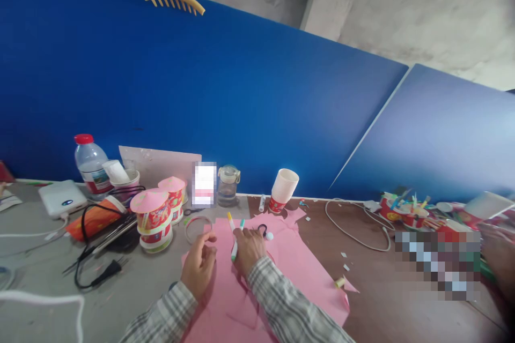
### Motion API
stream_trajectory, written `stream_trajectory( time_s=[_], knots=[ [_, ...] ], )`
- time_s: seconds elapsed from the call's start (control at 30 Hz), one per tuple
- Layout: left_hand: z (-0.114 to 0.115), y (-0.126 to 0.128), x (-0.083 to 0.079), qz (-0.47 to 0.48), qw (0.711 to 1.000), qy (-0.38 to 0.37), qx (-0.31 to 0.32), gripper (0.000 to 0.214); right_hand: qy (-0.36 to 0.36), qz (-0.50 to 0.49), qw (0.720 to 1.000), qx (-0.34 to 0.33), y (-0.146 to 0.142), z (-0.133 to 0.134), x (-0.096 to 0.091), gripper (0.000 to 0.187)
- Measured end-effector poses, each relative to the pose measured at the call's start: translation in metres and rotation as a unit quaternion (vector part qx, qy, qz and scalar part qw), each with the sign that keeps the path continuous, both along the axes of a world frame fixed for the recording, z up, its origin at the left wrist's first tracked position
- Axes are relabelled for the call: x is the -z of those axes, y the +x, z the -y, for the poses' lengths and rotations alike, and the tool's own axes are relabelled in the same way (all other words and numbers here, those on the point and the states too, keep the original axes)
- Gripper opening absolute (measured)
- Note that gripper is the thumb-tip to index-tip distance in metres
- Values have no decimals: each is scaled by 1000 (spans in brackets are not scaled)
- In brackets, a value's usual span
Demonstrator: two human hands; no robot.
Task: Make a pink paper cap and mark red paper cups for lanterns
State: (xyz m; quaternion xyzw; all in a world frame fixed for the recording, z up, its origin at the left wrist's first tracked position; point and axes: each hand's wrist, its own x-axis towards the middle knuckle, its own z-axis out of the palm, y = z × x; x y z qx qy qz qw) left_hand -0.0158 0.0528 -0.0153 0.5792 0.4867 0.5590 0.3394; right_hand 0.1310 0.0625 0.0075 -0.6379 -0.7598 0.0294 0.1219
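A pink paper sheet lies on the desk in front of me. My right hand rests on it, fingers closed around two markers, one yellow-capped and one green-capped. My left hand sits at the sheet's left edge with its fingers curled together; I cannot make out anything in it. A clear tape ring lies just beyond my left hand. A small black loop with a white bead lies on the pink sheet beside my right hand.
Stacked paper cups with pink lids, a water bottle, a white power bank and black cables crowd the left. An upturned paper cup and a white cable lie right. Blue partitions stand behind.
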Motion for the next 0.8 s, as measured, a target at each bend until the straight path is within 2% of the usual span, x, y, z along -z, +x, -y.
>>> stream_trajectory(
  time_s=[0.07, 0.2, 0.27, 0.43, 0.5, 0.6, 0.7, 0.8],
  knots=[
    [1, 0, 0, -14, 1000, 6, -1, 25, -11, -8, 1000, 13, -6, -9, 1, 30],
    [3, 2, 0, -32, 999, 14, 7, 25, -22, -41, 999, 12, -10, -16, 1, 57],
    [3, 3, 1, -37, 999, 15, 11, 26, -22, -59, 998, 9, -2, -13, -1, 62],
    [5, 3, 0, -47, 998, 32, 21, 19, -41, -97, 994, 37, 46, 13, -10, 29],
    [7, 4, -4, -59, 997, 39, 37, 20, -54, -105, 992, 45, 70, 29, -11, 24],
    [12, 7, -9, -81, 993, 42, 67, 24, -75, -109, 990, 54, 94, 53, -9, 27],
    [14, 8, -9, -97, 991, 43, 86, 22, -92, -108, 988, 54, 100, 70, -6, 26],
    [16, 8, -4, -132, 983, 67, 106, 23, -90, -98, 989, 62, 92, 73, -7, 28]
  ],
)
